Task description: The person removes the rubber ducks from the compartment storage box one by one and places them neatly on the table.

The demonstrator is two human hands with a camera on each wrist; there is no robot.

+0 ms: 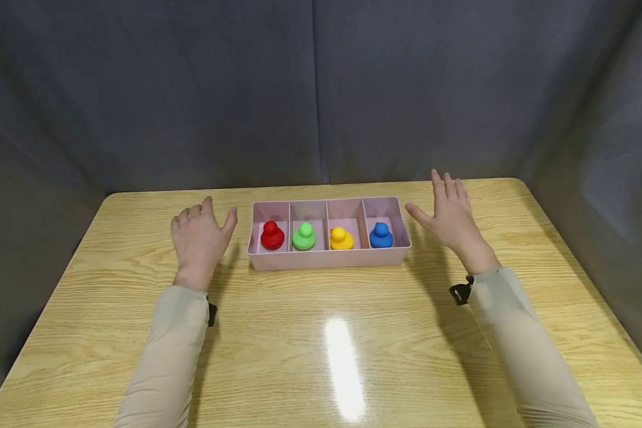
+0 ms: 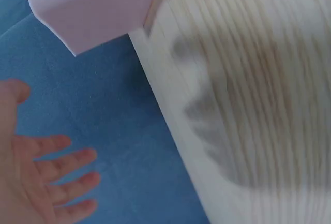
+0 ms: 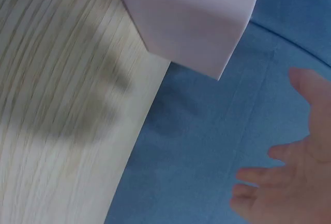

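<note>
Two hands were there, one pink plastic tray (image 1: 329, 260) with four compartments, and four small plastic figures, one in each compartment: red (image 1: 271, 235), green (image 1: 304, 236), yellow (image 1: 341, 238), blue (image 1: 381, 235). The light wooden surface (image 1: 321, 351) stood before a grey-blue fabric backdrop (image 1: 321, 89). The left hand (image 1: 199, 238) and the right hand (image 1: 450, 217) were beside the tray's ends, fingers spread, holding nothing, not touching it.
</note>
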